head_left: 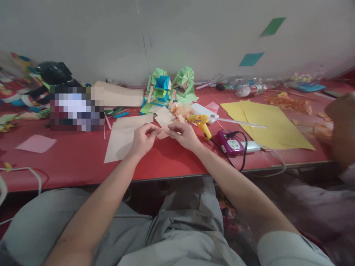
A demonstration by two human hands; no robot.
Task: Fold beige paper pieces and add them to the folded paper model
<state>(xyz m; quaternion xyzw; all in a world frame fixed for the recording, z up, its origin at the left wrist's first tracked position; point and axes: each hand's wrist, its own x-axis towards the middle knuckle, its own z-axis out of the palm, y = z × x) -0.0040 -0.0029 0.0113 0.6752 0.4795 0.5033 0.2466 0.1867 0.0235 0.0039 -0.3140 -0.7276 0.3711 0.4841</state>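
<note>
A small piece of pale orange paper [163, 133] is pinched between both my hands over the red table. My left hand [144, 139] grips its left side with thumb and fingertips. From the other side my right hand [183, 136] holds it the same way, and the fingers partly cover the paper. Just beyond the hands lie cream paper squares [164, 117] and orange paper pieces [181, 110]. A yellow glue gun [203, 125] with a long clear glue stick rests close to my right hand. Under my left hand lies a large cream sheet [122, 138].
Green and blue folded-paper models [162, 87] stand by the wall. A purple power strip [232, 143] with cables and yellow sheets [273, 125] are on the right. Pink paper [36, 143] lies at left. A blurred person's arm [342, 125] is at the right edge.
</note>
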